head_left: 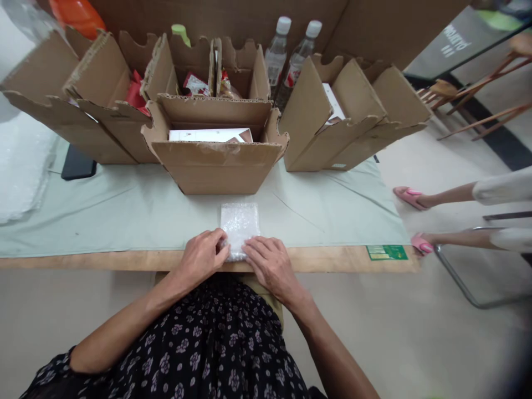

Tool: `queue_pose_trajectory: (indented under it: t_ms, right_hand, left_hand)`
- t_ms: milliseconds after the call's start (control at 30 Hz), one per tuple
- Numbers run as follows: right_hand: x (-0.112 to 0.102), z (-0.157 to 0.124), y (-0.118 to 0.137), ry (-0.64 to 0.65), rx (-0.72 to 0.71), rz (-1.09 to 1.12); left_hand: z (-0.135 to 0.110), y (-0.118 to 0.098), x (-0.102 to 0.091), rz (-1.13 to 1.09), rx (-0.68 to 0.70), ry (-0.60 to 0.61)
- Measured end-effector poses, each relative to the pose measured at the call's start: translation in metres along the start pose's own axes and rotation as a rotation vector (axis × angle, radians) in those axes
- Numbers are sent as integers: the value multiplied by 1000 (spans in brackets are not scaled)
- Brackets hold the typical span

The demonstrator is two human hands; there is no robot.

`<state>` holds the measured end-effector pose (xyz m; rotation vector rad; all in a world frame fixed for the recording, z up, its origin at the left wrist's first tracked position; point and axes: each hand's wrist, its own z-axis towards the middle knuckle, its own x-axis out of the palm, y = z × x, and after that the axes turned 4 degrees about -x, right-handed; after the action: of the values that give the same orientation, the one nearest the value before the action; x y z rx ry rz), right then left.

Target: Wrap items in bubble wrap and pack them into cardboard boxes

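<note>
A small square piece of bubble wrap (240,221), folded or wrapped flat, lies at the front edge of the table. My left hand (203,254) grips its left side, thumb and fingers curled in at the lower left corner. On the opposite side, my right hand (271,263) holds the lower right edge with fingers bent over it. Whether anything is inside the bubble wrap cannot be made out. Just beyond it stands an open cardboard box (220,166) with a white box (208,135) inside.
More open cardboard boxes (332,133) line the back, some holding packets. Two plastic bottles (276,55) stand between them. A black phone (78,163) and a bubble wrap stack (25,172) are at left. Another person's legs (453,194) show at right.
</note>
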<state>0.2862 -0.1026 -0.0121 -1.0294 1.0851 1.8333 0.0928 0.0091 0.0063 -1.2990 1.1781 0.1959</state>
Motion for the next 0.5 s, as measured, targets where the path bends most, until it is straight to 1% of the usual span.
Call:
queue_pose_trajectory:
  t_ms: [67,100,133,167,200,267,333,367,433,500]
  right_hand:
    - [-4,5,-5,25,6,43]
    - [-7,8,-6,48,16,73]
    - [-9,10,-7,72,32,106]
    - [-12,12,-9,97,53,142]
    - [-14,14,-10,119,75,185]
    - [-16,17,-11,125,133,261]
    - [-17,17,-11,58,195,248]
    - [-18,16,-11,8,214,197]
    - [-19,14,-9,-60,201,53]
    - [-17,14,-8,-32,147,-62]
  left_hand:
    - [-11,2,-3,-22,166,-117]
    - [-16,3,-4,-31,263,-155]
    - [-20,4,-5,-37,346,-166]
    - [-22,5,-5,-38,395,-156]
    - [-22,7,-4,-39,414,-145]
    - [-17,9,0,-49,380,-141]
    - [-5,11,6,-60,306,-156]
    - [2,11,8,-60,273,-162]
    - [16,12,12,-32,222,-160]
    - [28,12,12,14,194,-158]
